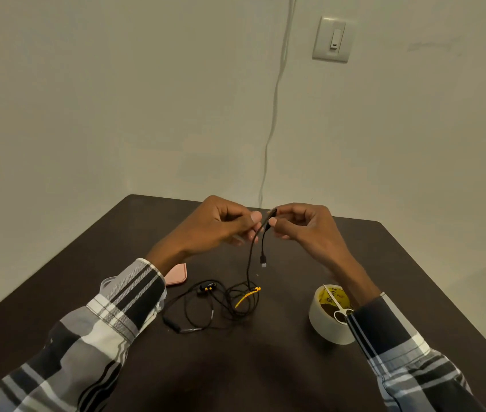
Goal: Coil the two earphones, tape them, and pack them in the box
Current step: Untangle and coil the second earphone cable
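A black earphone cable point(250, 260) hangs from both my hands above the dark table point(295, 376). My left hand point(218, 224) pinches one side of a small fold of the cable and my right hand point(304, 224) pinches the other. The plug end point(263, 262) dangles free below. The remaining cable lies in a loose tangle point(235, 301) on the table, with yellow-tipped earbuds point(206, 288) and a yellow strip point(247, 296). An inline remote point(173, 324) lies at the left. A roll of tape point(329, 322) stands at the right with small scissors point(338, 306) on top.
A pink flat object point(177, 275) lies under my left wrist, beside something clear and plastic point(107, 282) half hidden by the sleeve. A white cable point(274, 114) runs down the wall behind the table, near a wall switch point(332, 40).
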Available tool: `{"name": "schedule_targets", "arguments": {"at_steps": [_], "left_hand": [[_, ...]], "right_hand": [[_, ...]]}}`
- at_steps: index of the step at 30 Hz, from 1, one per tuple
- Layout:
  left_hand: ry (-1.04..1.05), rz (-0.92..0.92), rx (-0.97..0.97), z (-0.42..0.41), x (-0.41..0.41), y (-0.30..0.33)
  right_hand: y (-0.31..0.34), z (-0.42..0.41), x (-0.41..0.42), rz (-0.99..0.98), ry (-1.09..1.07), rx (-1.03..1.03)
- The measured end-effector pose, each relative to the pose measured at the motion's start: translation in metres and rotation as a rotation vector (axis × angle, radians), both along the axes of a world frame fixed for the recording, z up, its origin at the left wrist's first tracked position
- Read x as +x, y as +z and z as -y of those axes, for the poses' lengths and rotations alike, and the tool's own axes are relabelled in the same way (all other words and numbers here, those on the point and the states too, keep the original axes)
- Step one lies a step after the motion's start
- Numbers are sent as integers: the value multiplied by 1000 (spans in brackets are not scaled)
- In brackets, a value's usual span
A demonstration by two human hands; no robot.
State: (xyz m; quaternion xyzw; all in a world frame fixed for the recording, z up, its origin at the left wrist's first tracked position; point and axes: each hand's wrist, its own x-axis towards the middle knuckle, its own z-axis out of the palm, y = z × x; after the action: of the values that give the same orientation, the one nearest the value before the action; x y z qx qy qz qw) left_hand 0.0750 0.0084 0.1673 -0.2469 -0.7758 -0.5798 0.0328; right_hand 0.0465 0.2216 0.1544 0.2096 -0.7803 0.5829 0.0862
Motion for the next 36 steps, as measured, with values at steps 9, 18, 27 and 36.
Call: {"name": "schedule_targets", "arguments": {"at_steps": [9,18,27,36], "left_hand": [[235,-27,64,-4,-18,-17],[177,-32,-42,-12,-20,-14],[249,24,45,-12,-15,-7],[7,352,187,-4,-2,-9]], "right_hand": [[7,-1,8,125,118,-198],[11,-9,7,260,268,-350],[12,-12,6,340,268,-344],[23,-20,-3,219,152,-413]]}}
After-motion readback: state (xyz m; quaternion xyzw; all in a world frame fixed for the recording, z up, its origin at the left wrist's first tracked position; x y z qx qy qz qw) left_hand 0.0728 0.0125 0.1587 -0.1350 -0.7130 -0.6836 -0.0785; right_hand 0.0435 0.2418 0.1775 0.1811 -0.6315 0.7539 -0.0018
